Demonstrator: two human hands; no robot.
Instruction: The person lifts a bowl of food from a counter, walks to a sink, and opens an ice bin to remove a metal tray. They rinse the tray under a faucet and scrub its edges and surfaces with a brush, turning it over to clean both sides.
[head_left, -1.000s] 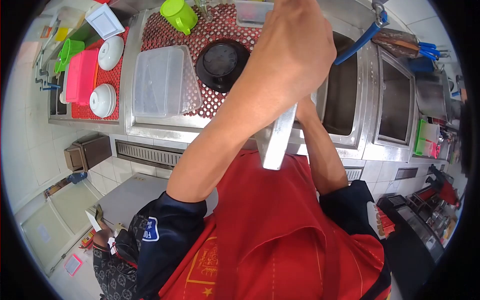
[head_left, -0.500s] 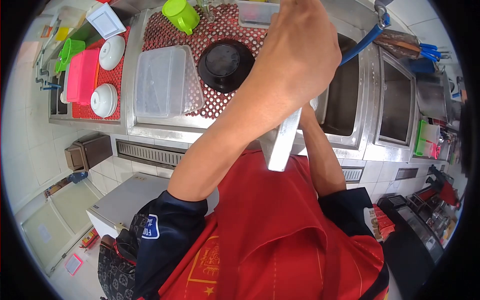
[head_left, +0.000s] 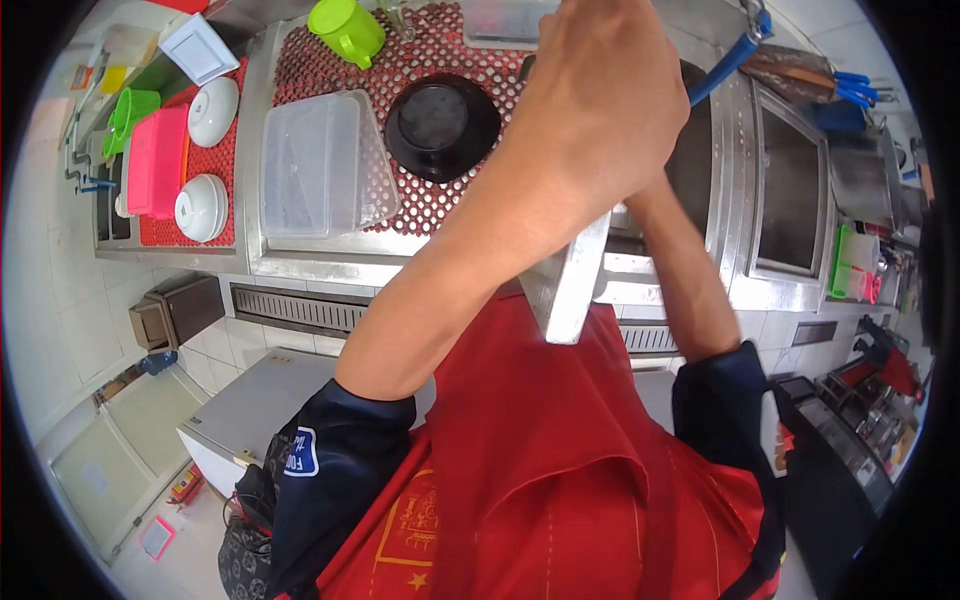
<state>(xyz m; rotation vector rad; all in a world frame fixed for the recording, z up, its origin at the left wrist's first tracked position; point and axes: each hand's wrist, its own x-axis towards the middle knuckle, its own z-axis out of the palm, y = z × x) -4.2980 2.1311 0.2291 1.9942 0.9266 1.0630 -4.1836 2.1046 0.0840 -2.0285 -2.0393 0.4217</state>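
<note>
My left hand (head_left: 610,100) is closed, its back toward me and its fingertips turned out of sight. It grips a pale rectangular container (head_left: 578,285) with a shiny, light rim. The container is tilted on edge between my forearms, its lower end against the red apron; most of it is hidden by my left arm. Only the wrist of my right hand (head_left: 650,195) shows behind the left hand, so its fingers and anything in them are hidden. Left of my left forearm, a black bowl (head_left: 440,125) sits upside down on a red perforated mat (head_left: 420,205).
A clear plastic container (head_left: 310,165), a lime-green mug (head_left: 345,30) and another clear container (head_left: 500,22) rest on the counter. White bowls (head_left: 202,208) and a pink container (head_left: 157,160) stand farther left. A blue hose (head_left: 730,68) hangs above the sink (head_left: 700,165); a second basin (head_left: 790,190) is at right.
My right forearm has swung outward to the right, its elbow higher. My left hand and the container stay nearly in place. The counter has shifted slightly left in view.
</note>
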